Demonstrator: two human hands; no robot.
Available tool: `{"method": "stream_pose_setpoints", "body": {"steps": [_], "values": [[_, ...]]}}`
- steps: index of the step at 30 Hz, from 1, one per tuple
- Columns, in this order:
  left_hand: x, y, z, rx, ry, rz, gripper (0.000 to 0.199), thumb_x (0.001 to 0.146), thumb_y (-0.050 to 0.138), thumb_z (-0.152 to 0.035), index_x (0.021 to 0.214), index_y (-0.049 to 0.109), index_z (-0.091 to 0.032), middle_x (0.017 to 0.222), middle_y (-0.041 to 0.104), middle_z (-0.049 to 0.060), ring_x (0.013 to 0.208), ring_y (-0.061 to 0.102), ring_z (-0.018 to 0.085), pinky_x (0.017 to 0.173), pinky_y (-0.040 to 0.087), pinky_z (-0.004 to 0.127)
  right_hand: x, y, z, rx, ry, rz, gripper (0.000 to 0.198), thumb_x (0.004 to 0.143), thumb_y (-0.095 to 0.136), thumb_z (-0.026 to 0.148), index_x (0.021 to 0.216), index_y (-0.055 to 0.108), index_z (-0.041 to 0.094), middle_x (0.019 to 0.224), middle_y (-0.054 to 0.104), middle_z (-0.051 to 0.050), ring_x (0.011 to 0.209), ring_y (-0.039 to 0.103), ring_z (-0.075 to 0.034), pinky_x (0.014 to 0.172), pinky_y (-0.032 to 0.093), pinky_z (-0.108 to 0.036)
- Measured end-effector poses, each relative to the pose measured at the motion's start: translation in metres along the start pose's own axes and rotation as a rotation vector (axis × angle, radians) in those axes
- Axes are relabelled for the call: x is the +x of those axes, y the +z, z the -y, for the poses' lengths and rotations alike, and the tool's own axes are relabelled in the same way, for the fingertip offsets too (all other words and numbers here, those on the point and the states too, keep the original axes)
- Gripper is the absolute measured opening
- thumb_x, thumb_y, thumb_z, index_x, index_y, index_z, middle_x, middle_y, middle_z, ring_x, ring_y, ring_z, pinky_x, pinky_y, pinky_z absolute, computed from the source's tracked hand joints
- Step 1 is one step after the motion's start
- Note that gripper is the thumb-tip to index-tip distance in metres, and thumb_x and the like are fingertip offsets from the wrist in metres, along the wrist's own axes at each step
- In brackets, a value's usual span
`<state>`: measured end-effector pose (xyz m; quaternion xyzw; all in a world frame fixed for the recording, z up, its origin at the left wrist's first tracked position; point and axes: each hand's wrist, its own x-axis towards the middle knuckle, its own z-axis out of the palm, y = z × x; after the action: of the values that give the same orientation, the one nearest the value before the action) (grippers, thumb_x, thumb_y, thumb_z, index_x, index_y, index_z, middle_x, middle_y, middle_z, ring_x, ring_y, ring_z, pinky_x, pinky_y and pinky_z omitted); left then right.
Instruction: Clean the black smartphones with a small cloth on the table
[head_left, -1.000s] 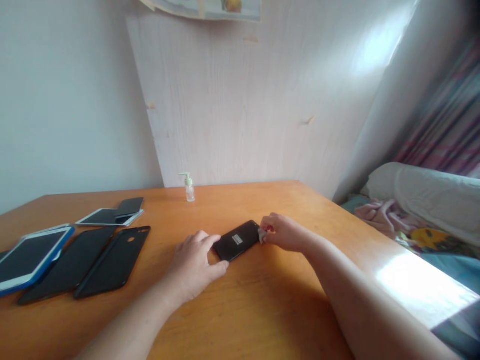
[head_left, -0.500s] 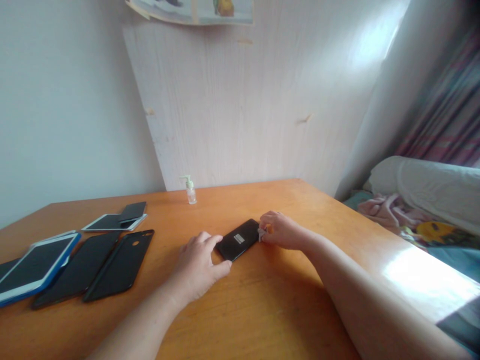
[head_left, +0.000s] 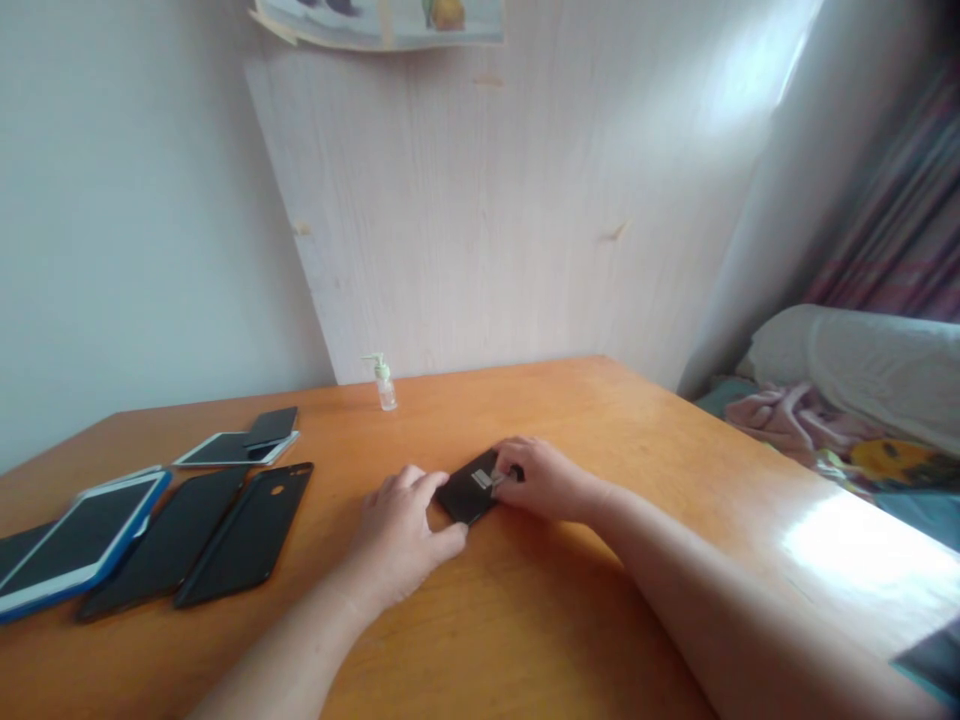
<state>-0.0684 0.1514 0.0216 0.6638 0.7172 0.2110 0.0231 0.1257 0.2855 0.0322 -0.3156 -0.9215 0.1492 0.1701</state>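
A black smartphone (head_left: 469,492) lies on the table with a small pale label on its upper face. My left hand (head_left: 409,525) grips its left end, thumb at the near corner and index finger at the far one. Over the phone's right part, my right hand (head_left: 536,480) pinches a small whitish cloth (head_left: 498,480) against the surface. The fingers hide most of the cloth and the phone's right end.
A pump bottle (head_left: 385,388) stands toward the table's back edge. To the left lie two black cases (head_left: 247,535), a blue-edged tablet (head_left: 82,535), a white tablet (head_left: 214,449) and a dark phone (head_left: 272,426). Bedding (head_left: 855,390) is beyond the right edge.
My right hand has moved left with the cloth, from the phone's right end onto its upper face. My left hand stays at the left end. The view has shifted slightly.
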Motion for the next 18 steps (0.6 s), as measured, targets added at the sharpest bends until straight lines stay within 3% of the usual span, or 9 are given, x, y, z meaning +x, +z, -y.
{"method": "stream_pose_setpoints", "body": {"steps": [4, 11, 16, 18], "values": [[0.0, 0.001, 0.001, -0.003, -0.006, 0.003, 0.053, 0.073, 0.062, -0.045, 0.121, 0.057, -0.025, 0.112, 0.059, 0.006, 0.105, 0.055, 0.027, 0.089, 0.041, 0.036, 0.003, -0.01, -0.016, -0.055, 0.181, -0.065, 0.006, 0.075, 0.062, 0.024, 0.077, 0.063, 0.019, 0.091, 0.063, -0.005, 0.086, 0.054, -0.019, 0.074, 0.036, -0.028], [-0.001, 0.001, 0.0, 0.005, -0.012, 0.019, 0.05, 0.073, 0.063, -0.042, 0.12, 0.058, -0.026, 0.112, 0.059, 0.006, 0.106, 0.055, 0.027, 0.09, 0.041, 0.036, -0.003, -0.002, 0.02, -0.078, 0.065, -0.031, 0.006, 0.077, 0.061, 0.025, 0.073, 0.064, 0.022, 0.086, 0.063, -0.003, 0.08, 0.054, -0.017, 0.069, 0.034, -0.026], [-0.001, 0.0, -0.002, 0.001, -0.033, 0.022, 0.051, 0.074, 0.062, -0.043, 0.121, 0.057, -0.026, 0.114, 0.058, 0.007, 0.109, 0.053, 0.027, 0.092, 0.039, 0.037, 0.001, -0.009, 0.002, -0.185, 0.291, -0.115, 0.011, 0.079, 0.056, 0.024, 0.07, 0.06, 0.019, 0.079, 0.061, -0.006, 0.071, 0.052, -0.017, 0.059, 0.03, -0.027], [0.0, 0.001, -0.002, 0.008, -0.027, 0.015, 0.051, 0.073, 0.062, -0.043, 0.121, 0.057, -0.026, 0.113, 0.059, 0.006, 0.108, 0.054, 0.027, 0.092, 0.039, 0.037, 0.0, -0.006, 0.005, -0.169, 0.265, -0.118, 0.011, 0.08, 0.054, 0.024, 0.071, 0.058, 0.019, 0.079, 0.061, -0.005, 0.069, 0.052, -0.016, 0.058, 0.029, -0.026]]}}
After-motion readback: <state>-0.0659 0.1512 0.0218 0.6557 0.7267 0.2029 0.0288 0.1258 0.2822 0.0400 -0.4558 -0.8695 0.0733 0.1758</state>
